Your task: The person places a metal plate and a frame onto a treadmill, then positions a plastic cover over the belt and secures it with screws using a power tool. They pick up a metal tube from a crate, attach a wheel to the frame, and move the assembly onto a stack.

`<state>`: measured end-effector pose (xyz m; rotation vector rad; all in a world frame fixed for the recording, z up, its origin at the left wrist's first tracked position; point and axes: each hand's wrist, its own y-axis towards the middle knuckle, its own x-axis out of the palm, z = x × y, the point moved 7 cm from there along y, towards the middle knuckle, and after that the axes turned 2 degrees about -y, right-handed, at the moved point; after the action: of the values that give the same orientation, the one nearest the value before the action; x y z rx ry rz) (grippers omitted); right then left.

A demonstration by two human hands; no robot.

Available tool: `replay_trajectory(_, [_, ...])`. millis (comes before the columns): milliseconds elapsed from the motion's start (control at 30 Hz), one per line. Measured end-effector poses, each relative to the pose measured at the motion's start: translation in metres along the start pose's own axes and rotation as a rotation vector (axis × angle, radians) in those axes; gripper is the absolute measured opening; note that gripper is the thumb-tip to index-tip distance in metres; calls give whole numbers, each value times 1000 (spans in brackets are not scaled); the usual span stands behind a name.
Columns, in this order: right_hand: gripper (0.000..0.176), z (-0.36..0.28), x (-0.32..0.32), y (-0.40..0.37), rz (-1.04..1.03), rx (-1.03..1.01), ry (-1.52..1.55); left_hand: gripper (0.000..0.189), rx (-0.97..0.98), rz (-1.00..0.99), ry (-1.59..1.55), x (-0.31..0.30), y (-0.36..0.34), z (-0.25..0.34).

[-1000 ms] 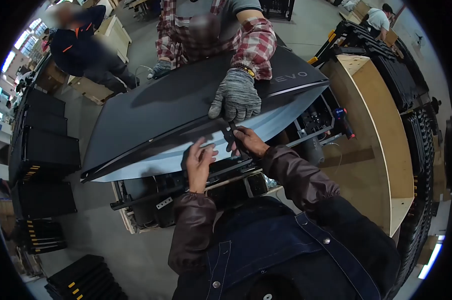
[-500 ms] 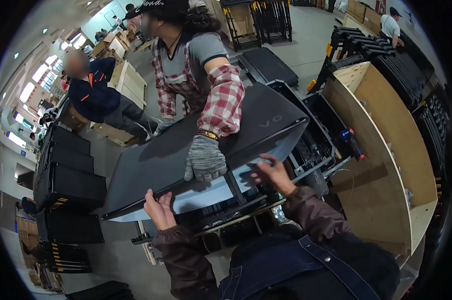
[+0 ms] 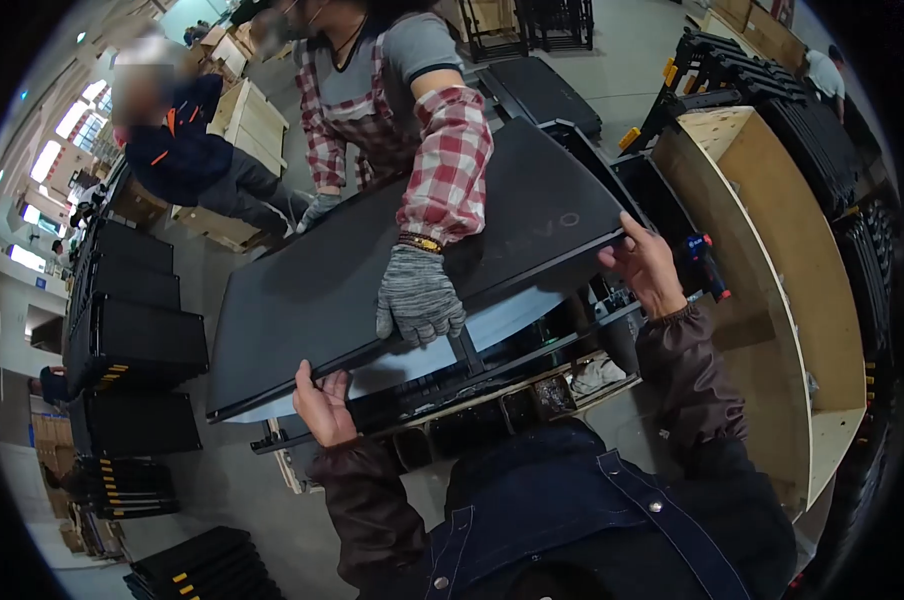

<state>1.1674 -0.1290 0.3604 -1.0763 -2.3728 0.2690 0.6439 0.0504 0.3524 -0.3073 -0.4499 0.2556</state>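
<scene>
A large black panel [image 3: 322, 285] with pale lettering near its right end lies tilted before me, its pale underside showing along the near edge. My left hand [image 3: 324, 402] grips that edge toward the left, thumb on top. At the right corner, my right hand [image 3: 647, 265] holds the panel, thumb above and fingers partly hidden. Between my hands, a co-worker's gloved hand [image 3: 419, 297] presses on the near edge; the other gloved hand [image 3: 317, 212] is at the far side. Below the panel shows a dark metal frame [image 3: 512, 352].
A plywood crate [image 3: 737, 290] stands close on the right, with a red-and-blue power tool [image 3: 710, 265] beside it. Stacks of black panels [image 3: 137, 350] line the left. Another person [image 3: 187, 140] stands at the back left. Folded black frames [image 3: 742, 85] are stacked behind the crate.
My right hand has moved right and up from beside the near edge to the panel's right corner and closed on it. My left hand stays on the edge; the panel's tilt has lessened.
</scene>
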Motion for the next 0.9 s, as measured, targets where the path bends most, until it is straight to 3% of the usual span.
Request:
replay_trajectory(167, [37, 9, -10, 8, 79, -12, -219, 30, 18, -29, -14, -12, 4, -16])
replay_trajectory(433, [39, 39, -32, -5, 155, -52, -410, 31, -205, 15, 158, -43, -6, -51])
replay_trajectory(533, [43, 70, -60, 1, 208, -58, -433, 36, -120, 0, -14, -73, 8, -62])
replay_trajectory(667, [46, 87, -82, 7, 205, -21, -545, 40, -118, 76, -15, -123, 41, -88])
replay_trajectory(733, [42, 82, -79, 4, 163, -27, -770, 44, -129, 165, -23, -135, 45, -91])
replay_trajectory(900, [46, 79, -65, -2, -4, -93, -904, 45, -103, 121, 52, -160, 49, -77])
